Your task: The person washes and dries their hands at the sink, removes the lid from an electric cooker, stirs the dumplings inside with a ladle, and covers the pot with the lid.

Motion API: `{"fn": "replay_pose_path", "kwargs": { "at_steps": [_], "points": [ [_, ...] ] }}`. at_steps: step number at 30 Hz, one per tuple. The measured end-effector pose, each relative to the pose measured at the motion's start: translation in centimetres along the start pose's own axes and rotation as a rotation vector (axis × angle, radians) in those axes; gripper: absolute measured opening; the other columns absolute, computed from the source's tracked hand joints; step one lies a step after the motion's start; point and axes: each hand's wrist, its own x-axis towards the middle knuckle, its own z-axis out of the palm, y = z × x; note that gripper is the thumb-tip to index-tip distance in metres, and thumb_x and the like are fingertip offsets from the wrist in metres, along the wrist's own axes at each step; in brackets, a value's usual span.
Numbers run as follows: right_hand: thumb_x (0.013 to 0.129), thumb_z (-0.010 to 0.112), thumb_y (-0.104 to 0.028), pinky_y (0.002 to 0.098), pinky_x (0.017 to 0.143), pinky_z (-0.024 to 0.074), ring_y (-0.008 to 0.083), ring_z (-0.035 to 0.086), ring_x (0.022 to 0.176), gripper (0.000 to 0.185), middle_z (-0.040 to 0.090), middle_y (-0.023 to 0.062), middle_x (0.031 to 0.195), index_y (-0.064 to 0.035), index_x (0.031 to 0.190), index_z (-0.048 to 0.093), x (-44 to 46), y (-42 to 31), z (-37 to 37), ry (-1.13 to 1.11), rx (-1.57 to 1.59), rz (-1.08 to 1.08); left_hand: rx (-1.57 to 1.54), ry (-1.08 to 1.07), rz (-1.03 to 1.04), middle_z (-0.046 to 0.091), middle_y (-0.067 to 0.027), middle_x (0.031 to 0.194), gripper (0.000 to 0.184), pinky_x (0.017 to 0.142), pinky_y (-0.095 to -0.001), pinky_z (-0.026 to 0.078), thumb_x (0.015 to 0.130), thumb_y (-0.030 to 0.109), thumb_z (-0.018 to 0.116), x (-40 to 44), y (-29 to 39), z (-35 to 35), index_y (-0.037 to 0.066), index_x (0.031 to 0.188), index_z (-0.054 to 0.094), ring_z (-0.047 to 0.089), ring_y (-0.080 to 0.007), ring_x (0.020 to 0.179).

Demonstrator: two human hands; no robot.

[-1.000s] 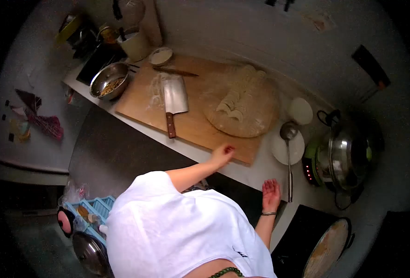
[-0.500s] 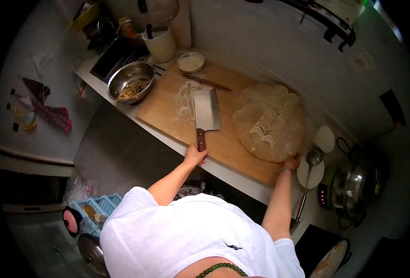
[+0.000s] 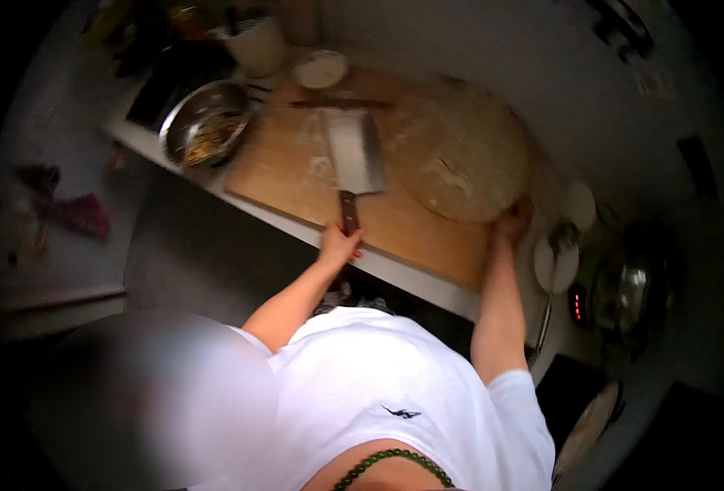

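- Left grip [image 3: 340,245], head view: I see its fingers drawn in at the cleaver's handle end, by the board's near edge; blur keeps me from telling which it has hold of.
- Cleaver [image 3: 354,159]: flat on the board [image 3: 276,176], straight ahead of that grip, blade pointing away.
- Stick [image 3: 341,104]: beyond the blade.
- Steel bowl [image 3: 215,135]: ahead and left of the left grip, filling inside.
- Right grip [image 3: 517,219]: at the board's right side, beside the round board [image 3: 493,155]; I can't tell how closed it is.
- Plate [image 3: 544,268] and ladle [image 3: 548,307]: just right of the right grip, on the counter [image 3: 399,272].
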Motion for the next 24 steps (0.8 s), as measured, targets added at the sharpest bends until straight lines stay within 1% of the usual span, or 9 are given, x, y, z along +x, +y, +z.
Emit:
{"fn": "replay_pose_path", "kwargs": {
  "at_steps": [1,3,8,10,12,15,18,19,24],
  "points": [
    [0.094,0.037,-0.020,0.0313,0.099,0.0311,0.0234,0.041,0.119,0.039,0.041,0.0104,0.134,-0.0028,0.129,0.041,2.4,1.3,-1.1,-0.023,-0.535,-0.108,-0.026,-0.042,0.040,0.058,-0.0138,0.065,0.043,0.034,-0.0287,0.045,0.076,0.019,0.070,0.7,-0.7,-0.1,-0.005,0.095,0.039,0.059,-0.0188,0.044],
    [0.093,0.036,-0.018,0.0321,0.099,0.0311,0.0250,0.040,0.120,0.039,0.042,0.0111,0.133,-0.0034,0.128,0.042,2.9,1.8,-1.0,0.070,-0.338,-0.064,0.029,-0.036,0.010,0.058,-0.0136,0.064,0.044,0.032,-0.0286,0.045,0.076,0.020,0.070,0.1,0.8,-0.1,-0.005,0.095,0.039,0.058,-0.0192,0.042],
    [0.093,0.035,-0.018,0.0326,0.097,0.0339,0.0248,0.045,0.117,0.039,0.049,0.0121,0.127,-0.0015,0.127,0.044,4.1,2.0,-5.4,0.032,-0.601,-0.055,0.219,-0.051,0.123,0.059,-0.0137,0.068,0.043,0.033,-0.0282,0.045,0.076,0.023,0.070,0.6,0.5,-0.7,-0.004,0.092,0.041,0.057,-0.0188,0.041],
    [0.093,0.036,-0.020,0.0314,0.096,0.0353,0.0245,0.049,0.113,0.039,0.053,0.0117,0.123,0.0001,0.125,0.046,5.8,4.3,-9.1,0.059,-0.743,-0.271,0.261,-0.100,0.124,0.058,-0.0131,0.069,0.044,0.034,-0.0273,0.044,0.077,0.024,0.069,0.5,0.6,-1.1,-0.005,0.095,0.041,0.056,-0.0179,0.041],
    [0.092,0.041,-0.013,0.0328,0.095,0.0360,0.0261,0.047,0.113,0.032,0.052,0.0142,0.122,0.0004,0.119,0.052,6.7,10.9,-12.6,0.127,-0.286,-0.491,0.277,-0.085,0.193,0.059,-0.0131,0.069,0.044,0.036,-0.0271,0.045,0.076,0.023,0.070,-0.2,1.3,-1.7,-0.004,0.096,0.042,0.056,-0.0175,0.043],
    [0.091,0.048,-0.016,0.0325,0.090,0.0389,0.0240,0.052,0.104,0.028,0.056,0.0128,0.112,0.0006,0.111,0.055,2.1,16.2,-17.0,0.144,-0.300,-0.279,0.324,-0.114,0.215,0.059,-0.0137,0.070,0.043,0.038,-0.0282,0.045,0.074,0.022,0.071,0.8,0.1,-2.1,-0.003,0.096,0.045,0.056,-0.0172,0.044],
    [0.083,0.062,-0.015,0.0300,0.070,0.0414,0.0163,0.046,0.074,0.020,0.051,0.0048,0.081,0.0002,0.092,0.053,-6.3,14.5,-17.9,0.200,-0.311,-0.226,0.483,-0.176,0.171,0.062,-0.0170,0.082,0.048,0.061,-0.0379,0.049,0.068,0.032,0.074,0.9,0.8,-2.0,-0.003,0.094,0.053,0.061,-0.0294,0.073],
    [0.082,0.062,-0.013,0.0298,0.068,0.0406,0.0164,0.043,0.072,0.020,0.048,0.0037,0.079,0.0014,0.090,0.050,-8.1,14.6,-18.1,0.187,-0.434,-0.222,0.540,-0.080,0.367,0.062,-0.0187,0.084,0.048,0.065,-0.0404,0.048,0.067,0.034,0.074,0.3,0.9,-2.3,-0.003,0.091,0.055,0.061,-0.0311,0.078],
    [0.083,0.060,-0.009,0.0329,0.048,0.0322,0.0150,0.031,0.053,0.026,0.038,0.0032,0.055,0.0004,0.069,0.040,-12.3,15.9,-17.0,0.234,-0.494,-0.419,0.636,-0.079,0.524,0.060,-0.0137,0.071,0.035,0.055,-0.0407,0.043,0.071,0.036,0.069,-1.6,3.8,-3.5,0.004,0.077,0.055,0.059,-0.0326,0.068]
  ]
}}
